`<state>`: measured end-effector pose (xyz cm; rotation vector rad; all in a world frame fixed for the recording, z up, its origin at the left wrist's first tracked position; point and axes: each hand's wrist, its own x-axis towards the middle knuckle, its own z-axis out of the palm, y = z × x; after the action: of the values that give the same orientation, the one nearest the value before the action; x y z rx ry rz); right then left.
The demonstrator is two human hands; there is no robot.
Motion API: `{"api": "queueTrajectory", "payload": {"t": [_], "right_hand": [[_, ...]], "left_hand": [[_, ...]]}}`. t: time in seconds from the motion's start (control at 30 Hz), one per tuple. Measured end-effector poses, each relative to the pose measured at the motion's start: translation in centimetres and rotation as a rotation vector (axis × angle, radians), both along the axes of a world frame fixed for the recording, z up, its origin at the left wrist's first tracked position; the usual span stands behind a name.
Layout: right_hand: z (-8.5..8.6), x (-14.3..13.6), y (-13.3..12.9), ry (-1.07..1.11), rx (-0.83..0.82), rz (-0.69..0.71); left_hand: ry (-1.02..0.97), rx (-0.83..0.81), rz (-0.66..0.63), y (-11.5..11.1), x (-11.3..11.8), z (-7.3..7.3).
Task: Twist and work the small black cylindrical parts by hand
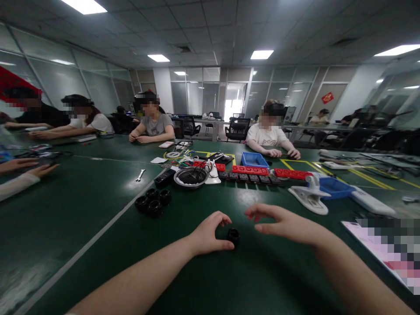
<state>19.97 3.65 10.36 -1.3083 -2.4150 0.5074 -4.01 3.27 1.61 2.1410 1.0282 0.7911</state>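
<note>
"What's on your head view?"

"I've got one small hollow black part [233, 237] on the green table [229, 284], near side, just right of centre. My left hand [211, 236] curves in beside it from the left, thumb at its near-left edge. Whether that's a grasp or only a touch, I can't tell."

"And the other?"

"My right hand [278, 223] is released: fingers loosely bent, holding nothing, with a gap between it and the part's right side."

"What worries you?"

"A nudge. If my left thumb pushes with nothing backing the far side, I'd expect the part to slide or tip, perhaps roll, since it looks rounded and the tabletop glossy. Bringing the right in too fast could knock it into my left fingers."

"Anything else to watch?"

"Four similar black parts [154, 208] sit bunched farther left. They're well apart from my hands, but a wide leftward sweep could scatter them, and from this angle I'd judge depth poorly."
</note>
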Motion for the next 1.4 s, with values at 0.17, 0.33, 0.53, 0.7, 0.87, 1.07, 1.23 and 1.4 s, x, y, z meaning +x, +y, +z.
{"api": "queueTrajectory", "payload": {"t": [0.17, 0.33, 0.53, 0.7, 0.87, 1.07, 1.23, 1.4], "right_hand": [[-3.7, -2.8, 2.4, -0.106, -0.51, 0.251], [-5.5, -3.4, 2.6, 0.009, -0.51, 0.259], [-6.6, -3.4, 3.1, 0.026, -0.452, 0.269], [-7.4, -4.2, 3.0, -0.016, -0.397, 0.221], [-7.7, -6.0, 1.9, -0.262, 0.05, 0.052], [-7.6, -5.2, 2.6, -0.081, -0.056, 0.164], [-7.4, -4.0, 3.5, 0.106, -0.367, 0.285], [-7.1, -3.7, 3.8, 0.09, -0.376, 0.301]], "left_hand": [[0.009, 0.003, 0.013, 0.3, -0.1, 0.1], [-0.017, 0.018, 0.013, 0.2, 0.1, 0.3], [-0.006, 0.043, -0.051, 0.1, 0.3, 0.6], [0.023, -0.007, 0.039, -0.1, 0.8, 0.6], [0.054, 0.019, 0.318, -0.3, 1.5, -0.3], [0.027, 0.041, 0.227, -0.2, 1.4, 0.0], [0.01, -0.025, 0.113, -0.2, 1.2, 0.6], [0.022, -0.057, 0.1, -0.3, 1.4, 0.8]]}}
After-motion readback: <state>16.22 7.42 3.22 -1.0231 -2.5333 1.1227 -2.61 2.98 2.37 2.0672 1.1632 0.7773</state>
